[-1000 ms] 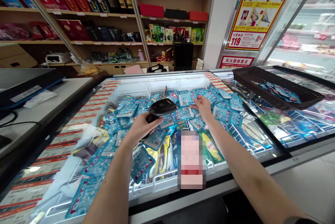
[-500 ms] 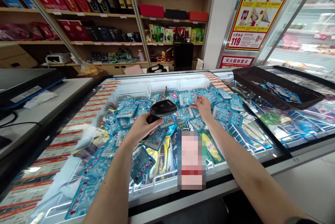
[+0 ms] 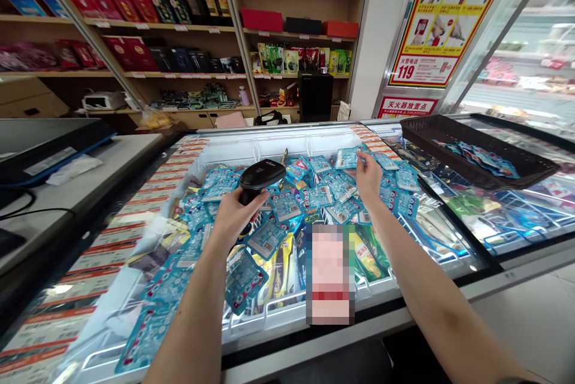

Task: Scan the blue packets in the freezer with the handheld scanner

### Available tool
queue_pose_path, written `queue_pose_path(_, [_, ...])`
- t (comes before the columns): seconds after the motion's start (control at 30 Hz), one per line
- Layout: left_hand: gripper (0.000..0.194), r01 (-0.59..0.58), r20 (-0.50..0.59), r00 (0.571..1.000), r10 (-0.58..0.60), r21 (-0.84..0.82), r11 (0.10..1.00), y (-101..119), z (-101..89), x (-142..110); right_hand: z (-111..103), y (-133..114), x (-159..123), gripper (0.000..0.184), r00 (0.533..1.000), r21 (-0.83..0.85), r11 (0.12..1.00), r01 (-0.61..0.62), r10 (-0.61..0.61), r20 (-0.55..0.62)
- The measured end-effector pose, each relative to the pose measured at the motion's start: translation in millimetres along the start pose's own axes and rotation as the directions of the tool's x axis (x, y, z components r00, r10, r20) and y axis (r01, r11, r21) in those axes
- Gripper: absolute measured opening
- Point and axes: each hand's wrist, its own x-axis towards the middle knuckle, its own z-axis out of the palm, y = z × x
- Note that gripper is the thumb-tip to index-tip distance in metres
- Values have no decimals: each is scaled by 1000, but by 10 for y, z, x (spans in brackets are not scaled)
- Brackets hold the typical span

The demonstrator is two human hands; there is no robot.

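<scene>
My left hand (image 3: 239,214) is closed round the handle of a black barcode scanner (image 3: 262,173), its head pointing right over the freezer. Further right and a little deeper, my right hand (image 3: 369,175) pinches a blue packet (image 3: 347,158) by its right end. Many similar blue packets lie spread beneath both hands; one dark-backed packet (image 3: 245,281) rests near the front beside my left forearm. Yellow ice-cream wrappers (image 3: 282,264) stand in a white wire basket below them.
The chest freezer's front rim (image 3: 269,345) runs between me and the goods. On its right side sits a dark brown basket (image 3: 420,132) holding blue packets. A grey counter (image 3: 130,159) with a device stands at left. Stocked shelves (image 3: 179,26) line the back wall.
My right hand has moved right and slightly away from me, carrying the blue packet. The scanner in my left hand has shifted a little left and up.
</scene>
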Motion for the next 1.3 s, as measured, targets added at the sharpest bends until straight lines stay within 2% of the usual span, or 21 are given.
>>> queue_pose_path(0.13, [35,9,-15,1000,-9,-5,1000,22,-6,-4,-70,99,51,35,994,-371,926,76,-102,-50])
queue_pose_path(0.3, [35,-4,-35,999,4,-1,1000,78,10,-23,-98,46,-23,36,990,-580,813,51,-116,-76])
queue_pose_path(0.43, [34,-13,-83,996,12,-11,1000,113,26,-38,-85,0,-78,35,989,-623,780,61,-134,-70])
queue_pose_path(0.6, [37,-8,-76,997,10,17,1000,66,15,-20,-30,-29,-99,30,978,-580,799,155,-208,-25])
queue_pose_path(0.7, [40,-16,-59,998,19,54,998,5,-10,9,51,-122,-130,30,960,-473,837,275,-262,96])
queue_pose_path(0.77, [40,-22,-55,998,25,71,997,-24,-25,23,137,-227,-183,30,912,-340,859,382,-291,289])
queue_pose_path(0.8, [40,-22,-53,998,26,76,997,-33,-30,26,188,-287,-220,31,861,-261,865,429,-304,409])
queue_pose_path(0.9, [40,-12,-59,998,16,64,998,-40,-36,26,357,-451,-351,38,630,-60,857,512,-327,704])
queue_pose_path(0.97, [39,-3,-69,998,6,46,999,-36,-36,20,474,-516,-422,51,514,11,850,527,-329,793])
queue_pose_path(1.03, [38,-2,-73,997,5,40,999,-28,-38,16,587,-541,-457,66,439,50,850,525,-321,839])
queue_pose_path(1.1, [37,-3,-73,997,6,42,999,-18,-43,14,690,-540,-457,79,389,66,850,522,-306,869])
queue_pose_path(1.17, [37,-1,-67,998,3,42,999,-7,-50,13,773,-534,-437,87,363,61,845,531,-291,885])
queue_pose_path(1.23, [38,3,-57,998,-1,45,999,4,-58,10,829,-535,-415,89,359,44,837,545,-281,890])
queue_pose_path(1.3, [38,1,-47,999,2,50,999,13,-62,5,856,-540,-401,91,381,22,837,547,-272,884])
